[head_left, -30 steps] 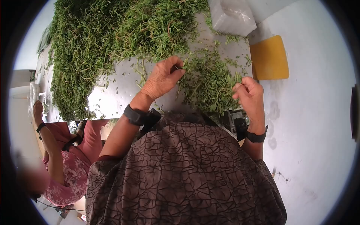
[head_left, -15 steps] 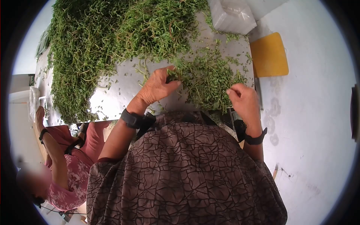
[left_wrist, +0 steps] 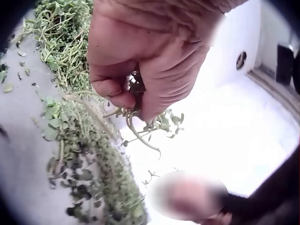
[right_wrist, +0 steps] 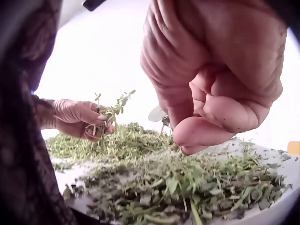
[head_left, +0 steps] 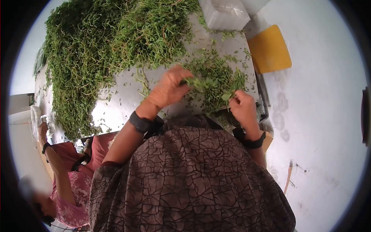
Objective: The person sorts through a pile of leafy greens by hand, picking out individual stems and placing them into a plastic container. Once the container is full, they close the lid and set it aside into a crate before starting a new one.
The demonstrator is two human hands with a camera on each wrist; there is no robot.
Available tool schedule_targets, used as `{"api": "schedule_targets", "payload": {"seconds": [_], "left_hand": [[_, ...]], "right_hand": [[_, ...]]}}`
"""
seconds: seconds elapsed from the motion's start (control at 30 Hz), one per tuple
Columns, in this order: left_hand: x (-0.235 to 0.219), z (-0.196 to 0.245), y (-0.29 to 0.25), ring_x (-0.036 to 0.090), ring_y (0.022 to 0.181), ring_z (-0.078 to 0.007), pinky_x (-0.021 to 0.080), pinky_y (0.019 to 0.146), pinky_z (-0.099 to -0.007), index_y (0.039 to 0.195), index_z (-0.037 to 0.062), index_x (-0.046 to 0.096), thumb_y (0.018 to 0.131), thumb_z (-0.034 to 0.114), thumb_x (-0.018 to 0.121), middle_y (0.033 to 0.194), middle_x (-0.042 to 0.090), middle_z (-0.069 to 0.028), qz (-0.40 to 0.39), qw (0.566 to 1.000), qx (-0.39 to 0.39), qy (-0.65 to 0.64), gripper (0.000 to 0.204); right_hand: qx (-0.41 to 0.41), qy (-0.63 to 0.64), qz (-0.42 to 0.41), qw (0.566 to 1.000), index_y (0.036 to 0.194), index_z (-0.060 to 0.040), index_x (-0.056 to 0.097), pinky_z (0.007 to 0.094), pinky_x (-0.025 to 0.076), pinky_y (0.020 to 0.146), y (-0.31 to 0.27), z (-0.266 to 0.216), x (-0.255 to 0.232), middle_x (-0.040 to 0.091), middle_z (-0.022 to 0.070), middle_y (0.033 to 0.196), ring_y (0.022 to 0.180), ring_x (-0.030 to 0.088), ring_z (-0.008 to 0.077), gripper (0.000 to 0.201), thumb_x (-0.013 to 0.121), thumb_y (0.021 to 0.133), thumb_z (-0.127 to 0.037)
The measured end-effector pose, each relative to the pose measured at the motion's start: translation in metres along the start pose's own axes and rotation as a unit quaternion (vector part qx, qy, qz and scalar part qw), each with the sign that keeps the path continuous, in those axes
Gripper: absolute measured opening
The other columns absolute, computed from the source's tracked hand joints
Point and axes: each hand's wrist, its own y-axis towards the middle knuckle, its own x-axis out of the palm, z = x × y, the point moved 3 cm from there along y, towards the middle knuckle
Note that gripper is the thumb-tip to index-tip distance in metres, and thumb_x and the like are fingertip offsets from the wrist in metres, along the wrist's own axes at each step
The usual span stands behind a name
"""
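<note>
My left hand [head_left: 170, 89] pinches a small bunch of leafy green stems [head_left: 201, 83] between thumb and fingers, its leaves pointing right. Curved stem ends [left_wrist: 136, 129] hang below those fingertips in the left wrist view. To the right, my right hand [head_left: 244, 109] has thumb and forefinger pressed together on a green leaf [head_left: 226, 96]; the same leaf [right_wrist: 157, 114] shows edge-on behind the thumb in the right wrist view. Both hands are over or beside a loose pile of picked leaves [head_left: 214, 73] at the table's near edge.
A large heap of leafy stems [head_left: 89, 58] covers the table's left and back. Clear plastic containers [head_left: 226, 15] are stacked at the back right corner. A yellow chair [head_left: 270, 50] stands past the right edge. Another person in pink [head_left: 75, 185] sits at the left.
My right hand has come left and nearer me, and a leaf now shows at its fingertips. The left hand dipped nearer me, then moved right; its stems now point right. The head view has shifted slightly.
</note>
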Motion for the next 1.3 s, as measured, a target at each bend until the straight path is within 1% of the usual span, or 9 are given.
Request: {"api": "schedule_targets", "payload": {"seconds": [0.1,0.17,0.23,0.3,0.53,0.7,0.8,1.03,1.3], "left_hand": [[-0.029,0.004,0.011,0.058,0.075,-0.0176,0.049,0.07,-0.0344,0.1,0.0037,0.061,0.079,0.008,0.068,0.087,0.061,-0.0086,0.112,0.981,-0.136,-0.081,0.023],[-0.027,-0.001,0.007,0.059,0.076,-0.0219,0.049,0.071,-0.0341,0.099,-0.0004,0.058,0.082,0.013,0.067,0.092,0.061,-0.0192,-0.007,0.933,-0.342,-0.117,0.023],[-0.01,-0.001,0.005,0.062,0.078,-0.0246,0.05,0.072,-0.0356,0.102,0.0003,0.058,0.08,0.008,0.065,0.096,0.063,-0.0205,-0.04,0.936,-0.341,-0.083,0.025],[0.018,0.0,0.004,0.063,0.078,-0.0253,0.051,0.065,-0.037,0.102,0.0085,0.061,0.077,0.002,0.063,0.09,0.064,-0.0103,0.045,0.999,-0.03,0.008,0.027],[0.05,0.012,0.026,0.06,0.077,-0.0343,0.05,0.068,-0.0432,0.097,0.0093,0.06,0.069,-0.001,0.06,0.082,0.056,-0.0122,-0.089,0.99,0.023,0.103,0.03],[0.022,-0.01,0.022,0.057,0.07,-0.0313,0.047,0.062,-0.0392,0.102,0.0066,0.056,0.07,-0.002,0.06,0.082,0.055,-0.0127,0.149,0.989,0.01,-0.013,0.033],[-0.001,-0.008,0.016,0.056,0.068,-0.0294,0.047,0.063,-0.0368,0.105,0.0043,0.056,0.074,-0.002,0.06,0.081,0.057,-0.0129,0.092,0.969,-0.22,-0.059,0.032],[-0.02,-0.003,-0.024,0.057,0.066,-0.0188,0.047,0.061,-0.0325,0.107,0.0042,0.057,0.08,0.002,0.064,0.079,0.063,-0.011,0.113,0.984,-0.134,0.03,0.028],[-0.092,-0.01,-0.073,0.052,0.06,-0.0083,0.043,0.055,-0.0261,0.094,0.0012,0.06,0.084,0.008,0.065,0.065,0.059,-0.0047,0.233,0.908,-0.348,0.002,0.013]], "right_hand": [[0.099,0.117,-0.021,0.988,0.073,-0.002,0.055,0.0445,0.044,0.053,0.011,-0.005,-0.02,0.057,0.0177,0.061,0.059,0.059,0.0378,0.01,0.062,0.077,-0.01],[0.026,0.014,0.006,1.0,0.07,-0.0005,0.054,0.0426,0.045,0.053,0.017,-0.017,-0.021,0.057,0.0178,0.06,0.058,0.058,0.0377,0.014,0.062,0.078,-0.008],[-0.038,-0.036,0.027,0.998,0.068,-0.0002,0.053,0.0421,0.045,0.052,0.022,-0.018,-0.008,0.056,0.0179,0.059,0.058,0.059,0.0376,0.015,0.062,0.076,-0.008],[-0.1,-0.088,0.047,0.99,0.065,0.0001,0.053,0.0416,0.045,0.052,0.025,-0.017,0.006,0.055,0.0181,0.059,0.058,0.059,0.0376,0.016,0.062,0.075,-0.008],[-0.049,-0.135,0.013,0.99,0.067,-0.0001,0.055,0.0449,0.046,0.057,0.043,-0.004,0.01,0.057,0.0201,0.062,0.064,0.06,0.0394,0.011,0.061,0.068,-0.009],[0.061,-0.072,0.01,0.995,0.069,-0.0003,0.056,0.0467,0.047,0.06,0.042,0.008,-0.02,0.058,0.0212,0.064,0.066,0.06,0.0411,0.014,0.058,0.072,-0.013],[0.03,-0.065,-0.015,0.997,0.069,-0.0008,0.056,0.0472,0.047,0.06,0.026,0.01,-0.018,0.058,0.0218,0.064,0.066,0.06,0.0418,0.016,0.057,0.074,-0.015],[-0.032,-0.149,-0.111,0.982,0.069,0.0009,0.057,0.0467,0.049,0.06,0.0,0.006,0.014,0.062,0.0198,0.065,0.063,0.063,0.038,0.021,0.059,0.074,-0.019],[0.017,-0.156,-0.041,0.987,0.072,0.0015,0.054,0.0491,0.046,0.061,0.016,0.018,0.004,0.059,0.0235,0.068,0.067,0.059,0.0432,0.016,0.054,0.072,-0.015]]}}
